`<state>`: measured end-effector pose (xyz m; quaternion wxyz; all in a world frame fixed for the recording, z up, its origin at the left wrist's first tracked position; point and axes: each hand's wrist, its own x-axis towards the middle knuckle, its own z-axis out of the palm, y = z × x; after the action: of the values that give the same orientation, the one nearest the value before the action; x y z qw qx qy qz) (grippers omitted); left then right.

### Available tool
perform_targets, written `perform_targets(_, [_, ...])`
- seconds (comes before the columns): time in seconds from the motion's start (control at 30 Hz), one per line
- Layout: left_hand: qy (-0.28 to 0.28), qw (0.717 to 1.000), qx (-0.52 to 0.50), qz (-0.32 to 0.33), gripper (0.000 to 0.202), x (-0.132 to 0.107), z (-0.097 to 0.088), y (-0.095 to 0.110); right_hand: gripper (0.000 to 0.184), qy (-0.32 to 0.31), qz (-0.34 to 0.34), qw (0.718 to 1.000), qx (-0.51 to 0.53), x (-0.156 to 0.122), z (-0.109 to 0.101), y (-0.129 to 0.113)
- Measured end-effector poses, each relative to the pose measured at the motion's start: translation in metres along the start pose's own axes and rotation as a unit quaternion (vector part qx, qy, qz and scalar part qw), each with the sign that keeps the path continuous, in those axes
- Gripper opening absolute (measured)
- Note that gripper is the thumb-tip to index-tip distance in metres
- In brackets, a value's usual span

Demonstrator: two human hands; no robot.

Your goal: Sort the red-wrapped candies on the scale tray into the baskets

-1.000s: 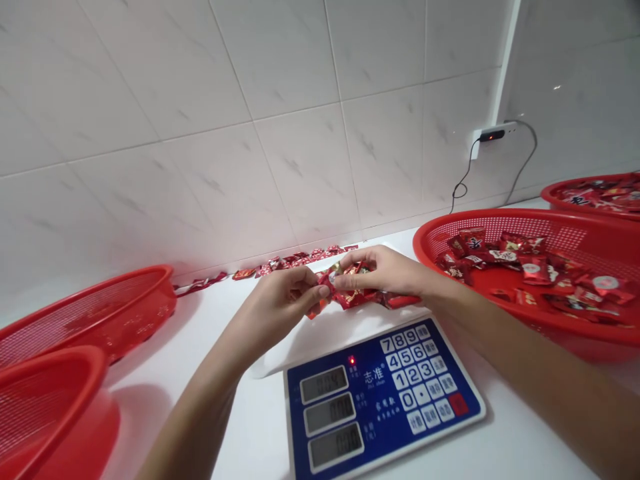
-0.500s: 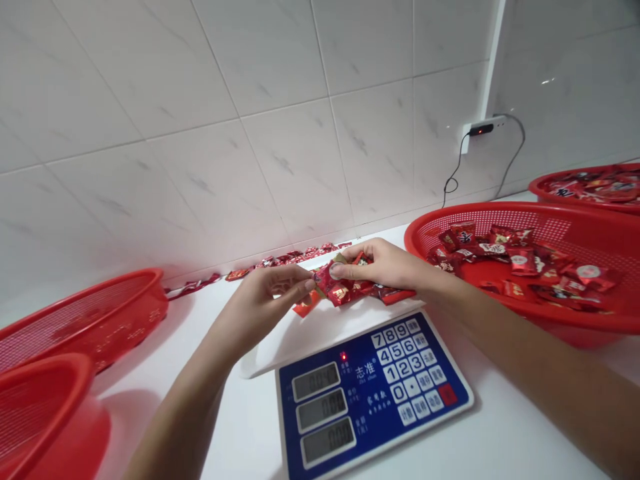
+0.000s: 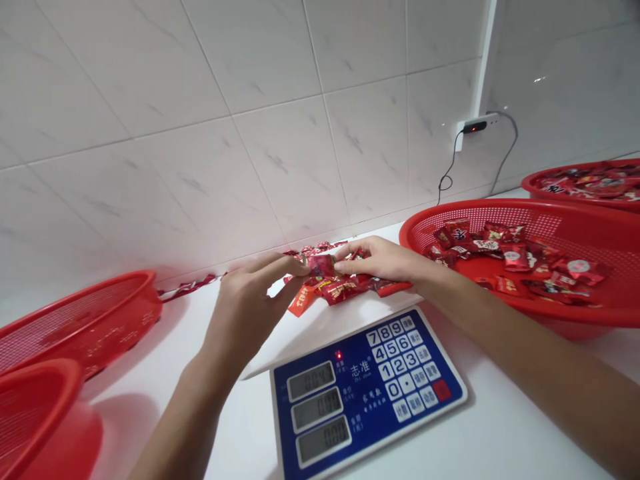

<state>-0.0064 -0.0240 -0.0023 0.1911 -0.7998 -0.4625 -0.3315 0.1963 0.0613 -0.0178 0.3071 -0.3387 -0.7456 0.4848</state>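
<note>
At centre, a dark red packet (image 3: 321,266) is pinched above the scale tray (image 3: 285,343), perhaps to be kept steady: its nine-o'clock end by the left hand (image 3: 250,293), its three-o'clock end by the right hand (image 3: 383,259), fingertips closed. At six o'clock, the keypad panel (image 3: 367,400) is faced viewerward, presumably for reading. Heaped packets (image 3: 337,291) are partly hidden; display digits (image 3: 311,380) are blurred.

The left hand (image 3: 257,290) has come up from the orange-red packet (image 3: 302,301), now bare at the pile's 8 o'clock edge, and its fingertips meet the 9 o'clock end of a dark red packet (image 3: 321,267), turned flatter to view, while the right hand (image 3: 383,259) grips the 3 o'clock end; the scale (image 3: 357,373) has slid slightly toward 9 o'clock in view
</note>
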Motion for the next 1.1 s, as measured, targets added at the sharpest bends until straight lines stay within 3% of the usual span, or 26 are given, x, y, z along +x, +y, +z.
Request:
perform_targets(0.1, [-0.028, 0.999, -0.021, 0.011, 0.014, -0.001, 0.007, -0.006, 0.023, 0.042, 0.017, 0.998, -0.035, 0.003, 0.003, 0.004])
perform_targets(0.2, [-0.058, 0.998, -0.026, -0.029, 0.014, -0.002, 0.016, -0.011, 0.027, 0.061, 0.020, 0.997, -0.047, 0.002, 0.003, 0.004])
perform_targets(0.4, [-0.137, 0.978, -0.068, -0.141, 0.021, 0.001, 0.019, -0.009, 0.029, 0.102, 0.048, 0.990, 0.079, -0.003, 0.002, -0.008])
perform_targets(0.57, [-0.082, 0.957, -0.190, -0.202, 0.022, 0.006, 0.006, 0.004, 0.030, 0.038, 0.021, 0.993, 0.110, -0.005, 0.006, -0.009])
perform_targets(0.7, [-0.129, 0.934, -0.261, -0.207, 0.026, 0.007, 0.005, 0.015, 0.040, -0.030, 0.010, 0.994, 0.109, -0.004, 0.009, -0.003])
perform_targets(0.8, [-0.133, 0.932, -0.272, -0.200, 0.020, 0.006, 0.010, 0.016, 0.046, -0.063, 0.015, 0.993, 0.102, -0.002, 0.011, 0.003])
perform_targets(0.97, [-0.106, 0.939, -0.255, -0.205, 0.012, 0.005, 0.013, 0.014, 0.041, -0.059, 0.010, 0.993, 0.100, -0.001, 0.012, 0.003])
perform_targets(1.1, [-0.044, 0.935, -0.271, -0.224, 0.014, 0.005, 0.008, 0.012, 0.031, -0.019, 0.023, 0.986, 0.164, -0.009, 0.013, -0.012])
